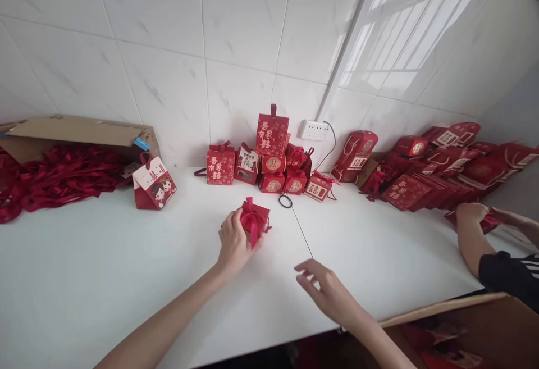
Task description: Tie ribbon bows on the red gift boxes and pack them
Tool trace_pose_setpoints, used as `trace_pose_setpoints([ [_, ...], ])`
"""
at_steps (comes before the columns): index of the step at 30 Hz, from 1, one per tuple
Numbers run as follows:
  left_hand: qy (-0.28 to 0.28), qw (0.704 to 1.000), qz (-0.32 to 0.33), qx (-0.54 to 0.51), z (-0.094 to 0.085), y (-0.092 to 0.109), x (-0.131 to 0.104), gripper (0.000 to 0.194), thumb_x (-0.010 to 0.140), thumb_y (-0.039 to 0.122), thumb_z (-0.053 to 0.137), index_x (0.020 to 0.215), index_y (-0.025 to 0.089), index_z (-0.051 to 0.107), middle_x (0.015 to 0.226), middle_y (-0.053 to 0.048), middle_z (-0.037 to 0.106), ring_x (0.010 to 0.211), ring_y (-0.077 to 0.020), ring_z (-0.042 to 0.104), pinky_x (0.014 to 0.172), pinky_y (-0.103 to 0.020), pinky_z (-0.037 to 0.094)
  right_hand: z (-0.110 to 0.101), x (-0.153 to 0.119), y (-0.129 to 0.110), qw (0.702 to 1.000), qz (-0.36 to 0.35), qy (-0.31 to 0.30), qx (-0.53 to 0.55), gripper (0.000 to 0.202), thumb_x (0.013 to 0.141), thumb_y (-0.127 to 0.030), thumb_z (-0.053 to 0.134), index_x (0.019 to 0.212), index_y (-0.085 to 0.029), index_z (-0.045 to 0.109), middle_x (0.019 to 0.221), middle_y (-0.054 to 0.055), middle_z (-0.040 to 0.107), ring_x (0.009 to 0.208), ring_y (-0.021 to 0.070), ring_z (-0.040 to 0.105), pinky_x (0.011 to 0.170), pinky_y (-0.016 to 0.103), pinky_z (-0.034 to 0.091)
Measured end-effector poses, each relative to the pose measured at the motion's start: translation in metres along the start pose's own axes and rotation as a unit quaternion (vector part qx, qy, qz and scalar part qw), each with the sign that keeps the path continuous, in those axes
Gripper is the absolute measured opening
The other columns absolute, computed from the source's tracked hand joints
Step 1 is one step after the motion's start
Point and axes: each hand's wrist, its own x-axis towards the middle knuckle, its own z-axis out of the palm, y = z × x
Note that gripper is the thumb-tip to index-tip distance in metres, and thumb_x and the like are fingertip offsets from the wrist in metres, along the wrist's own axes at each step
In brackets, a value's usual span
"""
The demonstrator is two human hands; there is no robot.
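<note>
My left hand (236,240) is closed around the left side of a small red gift box (261,212) tied with a bright red ribbon bow (252,220). The box is at the middle of the white table; I cannot tell whether it touches the surface. To the right and nearer to me, my right hand (318,285) hangs over the table, thumb and fingers apart, holding nothing. A black cable loop (285,201) lies just beyond the box, and its thin cord runs toward my right hand.
Several red gift boxes (273,136) stand stacked by the wall below a power strip (315,130). A cardboard box (80,128) spills red ribbons (76,175) at left. Red packages (438,167) pile up at right, near another person's hands (471,214). An open carton (484,329) sits below the table edge.
</note>
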Motion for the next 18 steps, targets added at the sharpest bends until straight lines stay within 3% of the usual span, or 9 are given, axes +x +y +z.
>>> trace_pose_setpoints([
  [3, -0.069, 0.997, 0.031, -0.022, -0.02, 0.037, -0.05, 0.085, 0.071, 0.051, 0.061, 0.135, 0.014, 0.021, 0.125, -0.022, 0.04, 0.116, -0.0376, 0.042, 0.085, -0.049, 0.04, -0.001, 0.019, -0.008, 0.995, 0.044, -0.009, 0.089, 0.047, 0.09, -0.056, 0.028, 0.095, -0.019, 0.058, 0.093, 0.008, 0.064, 0.084, 0.0201, 0.062, 0.073, 0.034, 0.049],
  [6, -0.122, 0.991, 0.039, -0.047, -0.049, 0.058, -0.069, 0.08, 0.071, 0.052, 0.061, 0.134, 0.02, 0.024, 0.128, -0.018, 0.04, 0.119, -0.0356, 0.04, 0.089, -0.049, 0.038, -0.008, 0.024, -0.007, 0.988, 0.082, 0.015, 0.128, 0.057, 0.087, -0.064, 0.024, 0.102, -0.019, 0.054, 0.098, 0.01, 0.062, 0.088, 0.0213, 0.062, 0.071, 0.034, 0.049],
  [9, -0.136, 0.987, 0.014, -0.079, -0.071, 0.064, -0.052, 0.05, 0.08, 0.047, 0.05, 0.122, 0.022, 0.04, 0.122, -0.013, 0.046, 0.116, -0.0305, 0.044, 0.091, -0.047, 0.038, -0.017, 0.019, -0.005, 0.985, 0.119, 0.041, 0.122, 0.06, 0.085, -0.067, 0.024, 0.102, -0.018, 0.054, 0.098, 0.009, 0.061, 0.085, 0.0207, 0.061, 0.069, 0.033, 0.048],
  [11, -0.161, 0.982, -0.008, -0.098, -0.076, 0.063, -0.033, 0.035, 0.083, 0.046, 0.046, 0.106, 0.02, 0.048, 0.105, -0.009, 0.055, 0.098, -0.0246, 0.054, 0.082, -0.041, 0.044, -0.02, 0.015, -0.007, 0.983, 0.135, 0.032, 0.119, 0.06, 0.085, -0.067, 0.023, 0.089, -0.018, 0.057, 0.084, 0.007, 0.062, 0.076, 0.0192, 0.06, 0.067, 0.031, 0.046],
  [14, -0.197, 0.975, -0.038, -0.095, -0.069, 0.066, -0.015, 0.033, 0.081, 0.052, 0.048, 0.087, 0.02, 0.049, 0.085, -0.004, 0.057, 0.077, -0.0202, 0.058, 0.065, -0.033, 0.047, -0.019, 0.017, -0.011, 0.984, 0.137, 0.022, 0.113, 0.056, 0.085, -0.065, 0.027, 0.071, -0.018, 0.054, 0.068, 0.003, 0.057, 0.065, 0.0164, 0.055, 0.063, 0.03, 0.042],
  [18, -0.209, 0.973, -0.058, -0.082, -0.053, 0.073, -0.013, 0.028, 0.085, 0.045, 0.043, 0.072, 0.021, 0.045, 0.076, -0.003, 0.054, 0.07, -0.0192, 0.058, 0.06, -0.032, 0.046, -0.014, 0.031, -0.016, 0.979, 0.141, 0.011, 0.147, 0.051, 0.084, -0.062, 0.034, 0.057, -0.019, 0.04, 0.055, -0.003, 0.044, 0.053, 0.0108, 0.041, 0.056, 0.026, 0.034],
])
